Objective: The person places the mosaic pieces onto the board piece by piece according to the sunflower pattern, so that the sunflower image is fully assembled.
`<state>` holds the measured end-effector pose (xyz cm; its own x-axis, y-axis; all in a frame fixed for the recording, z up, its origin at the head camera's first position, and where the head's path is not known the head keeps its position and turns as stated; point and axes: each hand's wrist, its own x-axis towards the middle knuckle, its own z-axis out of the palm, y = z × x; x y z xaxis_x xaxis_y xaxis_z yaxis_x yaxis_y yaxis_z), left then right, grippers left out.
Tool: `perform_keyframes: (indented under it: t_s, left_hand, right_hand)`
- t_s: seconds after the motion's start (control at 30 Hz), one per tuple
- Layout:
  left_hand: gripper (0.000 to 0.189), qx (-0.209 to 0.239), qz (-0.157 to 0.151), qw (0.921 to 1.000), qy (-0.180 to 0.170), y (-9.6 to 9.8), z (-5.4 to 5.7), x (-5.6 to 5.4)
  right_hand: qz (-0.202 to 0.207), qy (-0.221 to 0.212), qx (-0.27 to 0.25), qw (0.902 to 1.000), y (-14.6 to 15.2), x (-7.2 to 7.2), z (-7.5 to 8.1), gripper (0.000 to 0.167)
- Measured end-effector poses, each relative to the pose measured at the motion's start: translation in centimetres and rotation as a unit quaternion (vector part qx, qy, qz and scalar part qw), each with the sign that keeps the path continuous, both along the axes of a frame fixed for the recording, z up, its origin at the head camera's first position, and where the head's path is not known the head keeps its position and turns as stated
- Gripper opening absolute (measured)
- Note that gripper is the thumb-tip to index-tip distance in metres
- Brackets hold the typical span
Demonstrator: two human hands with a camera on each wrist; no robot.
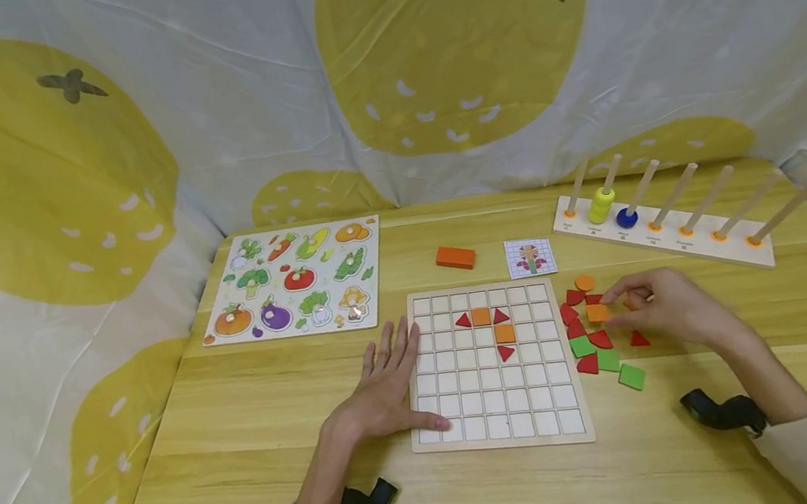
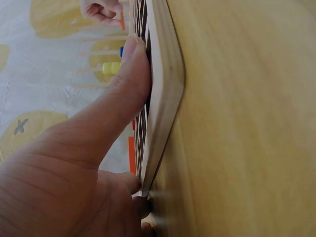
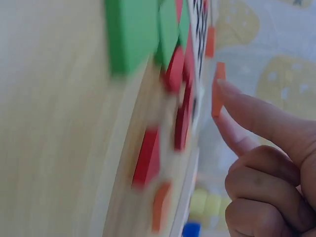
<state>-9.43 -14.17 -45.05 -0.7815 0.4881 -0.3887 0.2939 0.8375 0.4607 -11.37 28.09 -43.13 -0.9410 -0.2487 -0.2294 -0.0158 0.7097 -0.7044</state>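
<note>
A wooden grid board (image 1: 471, 405) lies in the middle of the table. On its squares are two orange square tiles (image 1: 481, 317) and three red triangles (image 1: 507, 353). My left hand (image 1: 384, 399) rests along the board's left side, fingers extended at the edge, thumb on the lower left corner. My right hand (image 1: 663, 308), to the right of the board, pinches an orange square tile (image 3: 216, 96) between thumb and index finger, raised above the table. Below it lie loose red pieces (image 1: 600, 340), several green tiles (image 1: 632, 377) and an orange disc (image 1: 584, 283).
A vegetable puzzle board (image 1: 379, 288) lies at the back left. Behind the grid are an orange block (image 1: 455, 257) and a small pattern card (image 1: 529, 257). A peg stand (image 1: 739, 248) with yellow and blue beads stands back right. A fruit-print curtain (image 1: 263, 93) hangs behind the table.
</note>
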Motion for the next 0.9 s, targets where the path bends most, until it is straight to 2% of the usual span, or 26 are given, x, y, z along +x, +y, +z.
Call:
perform_keyframes:
  t_s: [0.2,0.33,0.47,0.7,0.9]
  left_hand:
    - [0.140,0.002,0.002,1.0000,0.001,0.0,-0.1,0.0]
    - [0.140,0.005,0.000,1.0000,0.005,0.0,-0.1,-0.1]
    - [0.139,0.004,0.000,1.0000,0.005,0.1,0.0,-0.1]
    - [0.139,0.004,-0.001,1.0000,0.004,0.0,0.1,-0.1]
    - [0.139,0.004,0.002,1.0000,0.004,0.0,0.0,0.0]
  right_hand:
    - [0.034,0.006,-0.041,0.9986,-5.6,-0.2,-0.1,0.026]
    - [0.060,-0.005,-0.047,0.9971,-9.3,-0.4,-0.6,0.024]
    - [0.073,0.002,-0.042,0.9964,-11.9,-0.6,-0.9,0.023]
    - [0.072,-0.002,-0.027,0.9971,-13.3,-0.9,-1.4,0.023]
    - [0.094,-0.017,-0.060,0.9936,-13.3,-1.1,-1.4,0.024]
